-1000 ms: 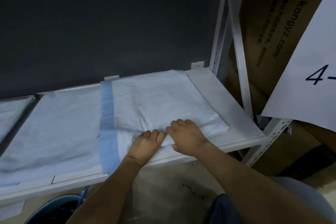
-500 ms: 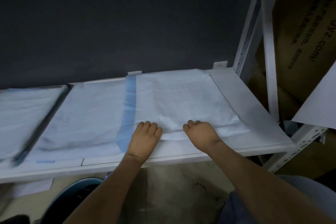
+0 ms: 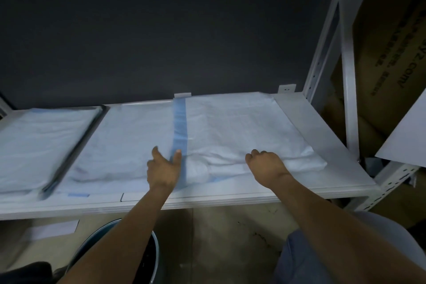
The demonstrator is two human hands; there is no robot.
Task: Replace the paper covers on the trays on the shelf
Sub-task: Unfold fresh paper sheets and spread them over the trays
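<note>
A white paper cover (image 3: 237, 127) with a blue strip (image 3: 179, 127) along its left side lies on the white shelf (image 3: 322, 145), overlapping a second white cover (image 3: 129, 140) to its left. My left hand (image 3: 163, 168) rests at the near end of the blue strip, with thumb and forefinger spread. At the near edge of the right cover, my right hand (image 3: 265, 163) has its fingers curled over a rumpled fold of the paper. At the far left sits a dark-rimmed tray (image 3: 76, 145) with paper (image 3: 39, 143) on it.
A white metal upright (image 3: 345, 76) stands at the shelf's right end, with brown cardboard boxes (image 3: 391, 41) and a white sheet (image 3: 405, 136) beyond. Below the shelf are a round bin (image 3: 152, 251) and the concrete floor. A dark wall backs the shelf.
My hands have moved apart along the near edge of the cover: the left to the blue strip with fingers spread, the right further right. The camera has swung left, showing more of the tray.
</note>
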